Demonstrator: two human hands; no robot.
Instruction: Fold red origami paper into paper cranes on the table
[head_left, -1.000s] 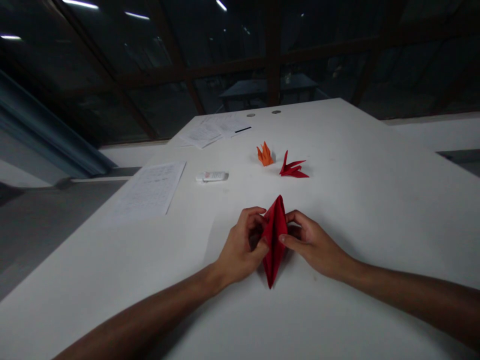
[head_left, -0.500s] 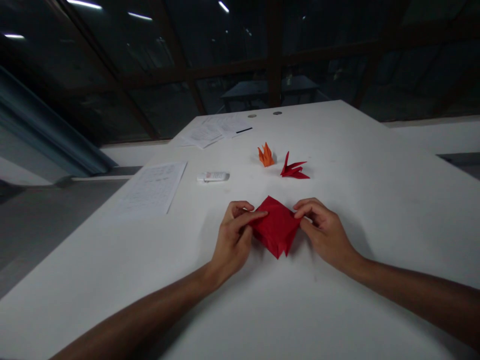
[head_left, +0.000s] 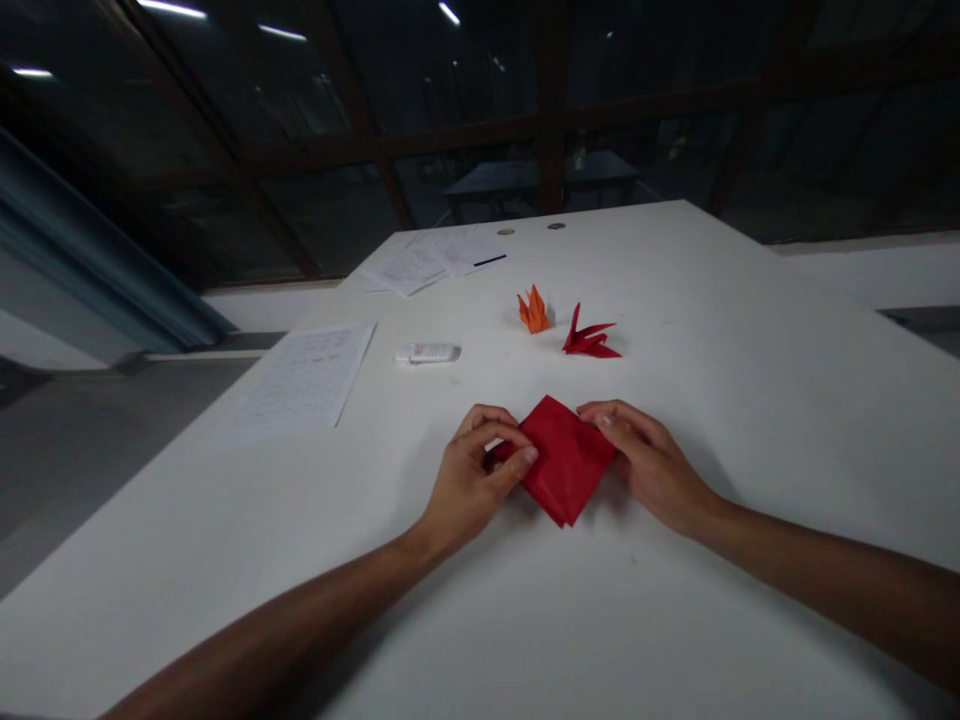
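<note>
Between my hands is a red folded origami paper [head_left: 564, 462], a diamond with one corner pointing away from me and layered tips toward me. My left hand [head_left: 478, 468] pinches its left corner, thumb on top and fingers partly behind. At the right corner my right hand [head_left: 651, 458] grips the paper, its thumb on the near face and other fingertips mostly hidden. Beyond the paper, a red origami crane [head_left: 589, 342] lies on the white table [head_left: 480, 640], and an orange origami crane [head_left: 534, 312] stands a little farther left.
A white tube-like object [head_left: 427, 353] with printing lies left of the cranes. Printed sheets [head_left: 311, 375] rest along the left edge, with more papers [head_left: 416, 262] and a dark pen-like stick [head_left: 490, 260] farther back. Two round discs [head_left: 555, 226] sit near the far edge.
The red paper now shows a smoother, flatter diamond with its near tips together. My left thumb has come onto its face, and my right thumb has moved on top.
</note>
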